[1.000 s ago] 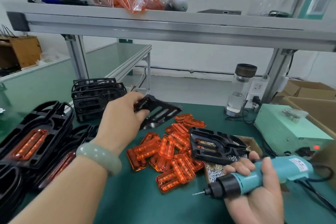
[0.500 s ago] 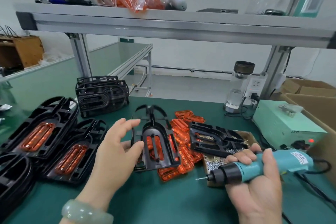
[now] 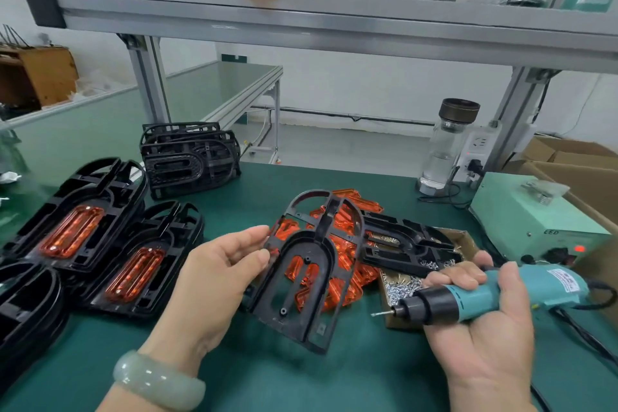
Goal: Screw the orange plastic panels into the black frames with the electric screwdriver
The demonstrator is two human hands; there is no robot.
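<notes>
Nearest, the right hand (image 3: 478, 321) grips the teal electric screwdriver (image 3: 495, 294), the left hand (image 3: 214, 274) pinches an empty black plastic frame (image 3: 301, 278) by its edge before the loose orange plastic panels (image 3: 344, 244), a few finished frames (image 3: 110, 197) sit left and bare stacked frames (image 3: 190, 164) beyond, so plenty's left I reckon.

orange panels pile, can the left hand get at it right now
Probably not yet: the left hand holds the black frame, which stands between it and the orange panels.
</notes>
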